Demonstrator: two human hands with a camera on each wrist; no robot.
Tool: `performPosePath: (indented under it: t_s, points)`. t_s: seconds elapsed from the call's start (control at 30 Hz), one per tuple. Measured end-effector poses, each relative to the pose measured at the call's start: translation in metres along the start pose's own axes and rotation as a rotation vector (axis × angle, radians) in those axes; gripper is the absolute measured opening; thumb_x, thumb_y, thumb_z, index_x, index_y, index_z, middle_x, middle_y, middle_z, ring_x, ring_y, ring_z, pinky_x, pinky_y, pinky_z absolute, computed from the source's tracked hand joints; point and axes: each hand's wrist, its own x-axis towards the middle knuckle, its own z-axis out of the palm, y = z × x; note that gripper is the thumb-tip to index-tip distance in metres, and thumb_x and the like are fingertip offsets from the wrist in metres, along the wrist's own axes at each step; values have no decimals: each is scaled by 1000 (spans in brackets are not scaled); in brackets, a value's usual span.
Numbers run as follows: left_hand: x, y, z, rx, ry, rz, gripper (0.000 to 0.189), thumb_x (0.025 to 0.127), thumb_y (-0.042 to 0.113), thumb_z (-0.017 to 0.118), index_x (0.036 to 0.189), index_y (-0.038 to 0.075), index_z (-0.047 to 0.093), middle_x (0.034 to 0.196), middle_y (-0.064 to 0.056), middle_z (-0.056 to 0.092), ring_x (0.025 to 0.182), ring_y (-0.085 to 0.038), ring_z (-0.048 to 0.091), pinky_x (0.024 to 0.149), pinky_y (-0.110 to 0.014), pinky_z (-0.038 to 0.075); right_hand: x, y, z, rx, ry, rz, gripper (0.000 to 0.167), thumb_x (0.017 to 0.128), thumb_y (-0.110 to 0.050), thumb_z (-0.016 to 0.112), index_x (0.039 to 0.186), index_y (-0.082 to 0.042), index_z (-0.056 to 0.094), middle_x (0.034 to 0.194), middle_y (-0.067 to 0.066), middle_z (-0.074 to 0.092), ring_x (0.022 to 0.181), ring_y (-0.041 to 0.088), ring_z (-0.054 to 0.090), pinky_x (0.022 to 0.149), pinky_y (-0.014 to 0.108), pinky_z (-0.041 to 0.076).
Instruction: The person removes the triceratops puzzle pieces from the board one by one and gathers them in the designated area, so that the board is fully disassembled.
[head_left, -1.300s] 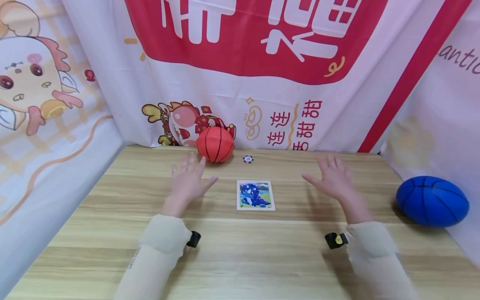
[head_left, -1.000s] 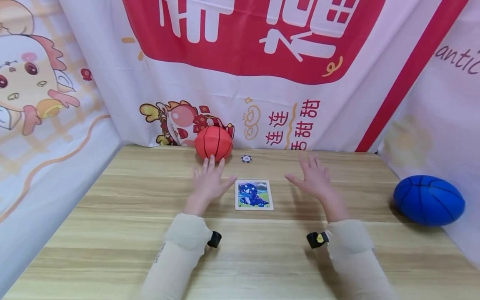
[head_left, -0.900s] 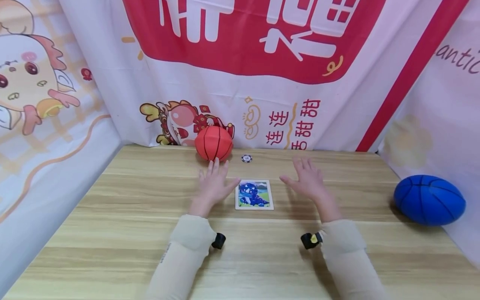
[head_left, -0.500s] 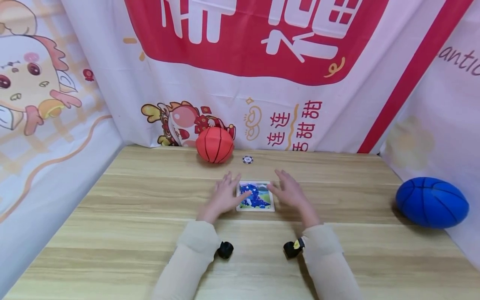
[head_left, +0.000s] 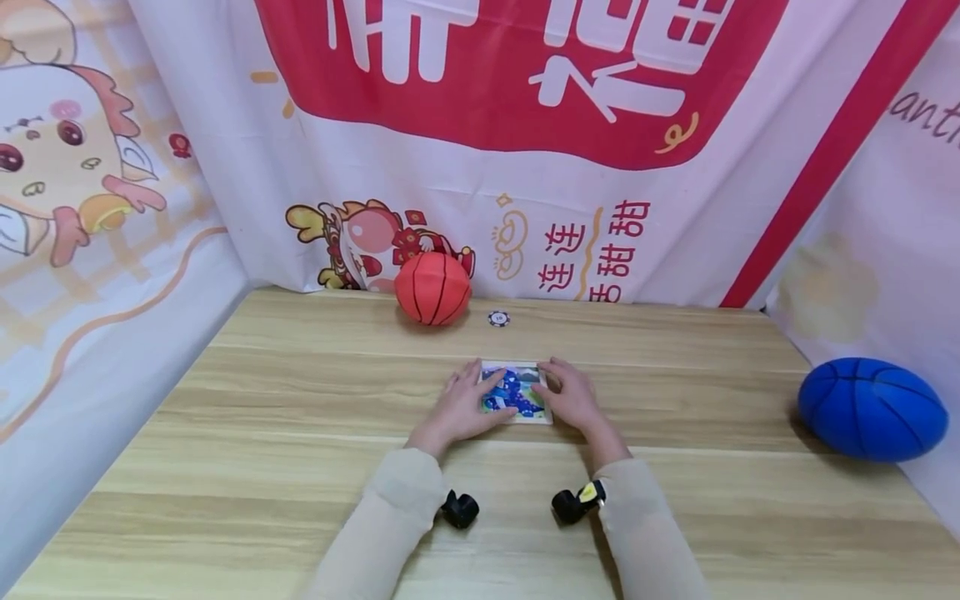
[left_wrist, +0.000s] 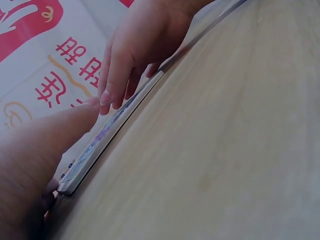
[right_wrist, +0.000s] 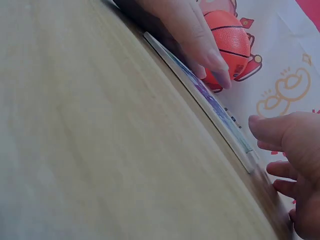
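Note:
A flat, white-bordered picture board (head_left: 517, 388) with a blue dinosaur lies on the wooden table; it looks like a small tray puzzle. My left hand (head_left: 462, 408) is at its left edge, thumb reaching over the picture. At the right edge is my right hand (head_left: 573, 398), its fingers loosely bent and its thumb over the border. In the left wrist view, the board (left_wrist: 106, 131) lies low beneath my thumb. The right wrist view shows the board (right_wrist: 215, 104) flat, with my right thumb close to its corner. Neither hand visibly grips it; exact fingertip contact is partly hidden.
Behind the board stand a red ball (head_left: 432, 288) with black lines and a small black-and-white poker chip (head_left: 498, 318). A blue ball (head_left: 872, 409) rests at the far right. Printed cloth (head_left: 480, 125) hangs along the table's back and sides.
Both hands have come inward from either side and down to the board, now at its left and right edges. The board, chip and balls stay in place.

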Motion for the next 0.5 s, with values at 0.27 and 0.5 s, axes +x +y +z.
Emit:
performPosePath:
  t_s: [0.27, 0.5]
  points:
    - [-1, 0, 2, 81, -27, 21, 64, 79, 61, 41, 134, 28, 32, 141, -17, 5, 128, -27, 1, 101, -41, 3, 2, 3, 4, -70, 29, 7, 35, 82, -27, 57, 116, -15, 55, 131, 16, 35, 119, 36, 25, 94, 55, 7]
    - [-2, 1, 2, 122, -49, 16, 62, 80, 61, 37, 134, 29, 30, 142, -16, 2, 128, -27, -1, 101, -42, 2, 4, 1, 4, -105, 20, 25, 33, 83, -27, 55, 115, -18, 55, 131, 14, 35, 119, 34, 25, 94, 55, 8]
